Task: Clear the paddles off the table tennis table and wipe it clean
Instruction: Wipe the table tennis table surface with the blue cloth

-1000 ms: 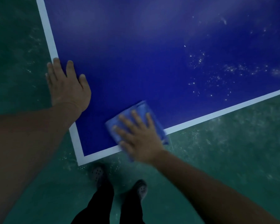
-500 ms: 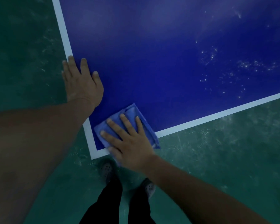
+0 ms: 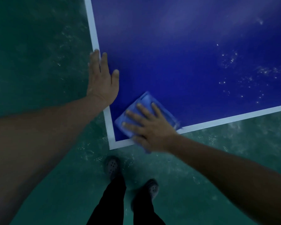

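One corner of the table tennis table (image 3: 177, 54) fills most of your view, its blue top edged with a white line along the left side and the near end. Pale specks are scattered over the blue surface toward the right, well apart from both your hands. Below the table edges lies the green floor (image 3: 31, 54), mottled with lighter marks.

Your left hand (image 3: 102, 80) lies flat on the table's left edge, fingers straight and together, covering part of the white line and holding nothing. Your right hand (image 3: 150, 127) presses down with spread, straight fingers on the folded blue cloth (image 3: 144, 101), which sits just inside the near left corner, its lower part reaching over the near white line. The cloth looks slightly blurred.

Your two dark shoes (image 3: 112, 166) stand on the floor just below that corner, beneath dark trouser legs.
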Motion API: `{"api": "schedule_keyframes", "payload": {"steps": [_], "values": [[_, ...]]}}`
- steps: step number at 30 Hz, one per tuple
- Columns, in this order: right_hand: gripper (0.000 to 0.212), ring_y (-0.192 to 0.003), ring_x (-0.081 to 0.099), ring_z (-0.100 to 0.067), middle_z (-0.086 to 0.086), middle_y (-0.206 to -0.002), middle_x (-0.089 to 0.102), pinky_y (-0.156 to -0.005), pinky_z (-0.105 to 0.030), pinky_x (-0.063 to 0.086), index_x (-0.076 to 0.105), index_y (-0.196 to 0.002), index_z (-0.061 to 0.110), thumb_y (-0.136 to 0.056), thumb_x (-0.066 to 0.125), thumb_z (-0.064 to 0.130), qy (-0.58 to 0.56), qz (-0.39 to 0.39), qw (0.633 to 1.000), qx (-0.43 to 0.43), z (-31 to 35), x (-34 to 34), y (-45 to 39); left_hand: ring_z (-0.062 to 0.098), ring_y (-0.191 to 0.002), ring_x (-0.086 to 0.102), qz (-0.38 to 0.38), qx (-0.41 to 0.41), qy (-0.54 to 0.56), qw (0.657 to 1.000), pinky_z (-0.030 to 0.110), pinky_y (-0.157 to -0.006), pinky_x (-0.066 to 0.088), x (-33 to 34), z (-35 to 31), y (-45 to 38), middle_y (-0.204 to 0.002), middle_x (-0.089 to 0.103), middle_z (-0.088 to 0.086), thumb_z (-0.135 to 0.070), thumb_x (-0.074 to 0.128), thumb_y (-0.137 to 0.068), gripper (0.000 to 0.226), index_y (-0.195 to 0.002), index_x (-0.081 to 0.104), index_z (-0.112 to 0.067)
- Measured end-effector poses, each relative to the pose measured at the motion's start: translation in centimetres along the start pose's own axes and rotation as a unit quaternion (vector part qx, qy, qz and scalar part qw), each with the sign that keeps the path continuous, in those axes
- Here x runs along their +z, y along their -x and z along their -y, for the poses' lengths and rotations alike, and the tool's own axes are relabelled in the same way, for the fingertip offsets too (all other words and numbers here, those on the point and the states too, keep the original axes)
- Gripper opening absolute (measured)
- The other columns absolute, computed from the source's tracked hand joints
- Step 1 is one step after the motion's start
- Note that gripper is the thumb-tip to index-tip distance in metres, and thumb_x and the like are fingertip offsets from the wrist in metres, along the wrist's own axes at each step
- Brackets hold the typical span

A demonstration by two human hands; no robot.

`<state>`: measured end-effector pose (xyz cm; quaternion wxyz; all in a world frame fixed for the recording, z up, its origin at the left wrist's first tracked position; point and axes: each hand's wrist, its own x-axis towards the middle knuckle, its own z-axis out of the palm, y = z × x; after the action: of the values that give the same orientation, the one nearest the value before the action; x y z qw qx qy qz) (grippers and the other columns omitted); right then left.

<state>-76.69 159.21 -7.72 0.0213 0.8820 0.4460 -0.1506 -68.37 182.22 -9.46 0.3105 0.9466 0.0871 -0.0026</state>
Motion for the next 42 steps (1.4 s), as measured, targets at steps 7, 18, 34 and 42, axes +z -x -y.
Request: {"api": "schedule_keyframes", "payload": {"steps": [7, 18, 34, 42], "values": [[0.059, -0.155, -0.008, -0.033, 0.004, -0.169, -0.001, -0.119, -0.066, 0.002, 0.006, -0.159, 0.038, -0.104, 0.011, 0.055, -0.049, -0.057, 0.967, 0.245, 0.6, -1.3, -5.7, 0.028, -0.15, 0.021, 0.004, -0.084, 0.098, 0.992, 0.033, -0.12, 0.018, -1.3, 3.8, 7.3, -0.165, 0.016, 0.014, -0.034, 0.033, -0.104, 0.058, -0.152, 0.034, -0.002], [0.058, -0.155, -0.007, -0.031, 0.007, -0.168, -0.003, -0.12, -0.065, -0.001, 0.007, -0.159, 0.037, -0.104, 0.014, 0.054, -0.038, -0.012, 0.983, 0.182, -1.8, -1.2, -2.8, 0.028, -0.147, 0.028, 0.018, -0.12, 0.09, 0.988, 0.035, -0.118, 0.023, -2.0, 6.9, 11.6, -0.161, 0.026, 0.013, -0.043, 0.03, -0.099, 0.061, -0.145, 0.047, -0.006], [0.061, -0.155, 0.001, -0.031, 0.004, -0.168, 0.01, -0.12, -0.064, 0.006, 0.02, -0.158, 0.035, -0.101, 0.014, 0.055, -0.07, -0.023, 0.957, 0.28, -3.7, -1.2, -1.1, 0.031, -0.151, 0.019, -0.019, -0.192, 0.093, 0.977, 0.046, -0.123, 0.02, -1.3, -0.7, 5.9, -0.165, 0.016, 0.016, -0.038, 0.036, -0.105, 0.061, -0.156, 0.023, -0.007], [0.054, -0.155, -0.001, -0.031, 0.006, -0.169, 0.007, -0.12, -0.064, 0.001, 0.018, -0.159, 0.037, -0.107, 0.027, 0.047, -0.072, -0.068, 0.939, 0.329, -12.2, -3.7, -9.4, 0.035, -0.145, 0.031, -0.018, -0.29, 0.039, 0.956, 0.058, -0.119, 0.019, 0.9, -2.4, 3.0, -0.16, 0.029, 0.017, -0.05, 0.022, -0.102, 0.066, -0.156, 0.021, -0.011]]}}
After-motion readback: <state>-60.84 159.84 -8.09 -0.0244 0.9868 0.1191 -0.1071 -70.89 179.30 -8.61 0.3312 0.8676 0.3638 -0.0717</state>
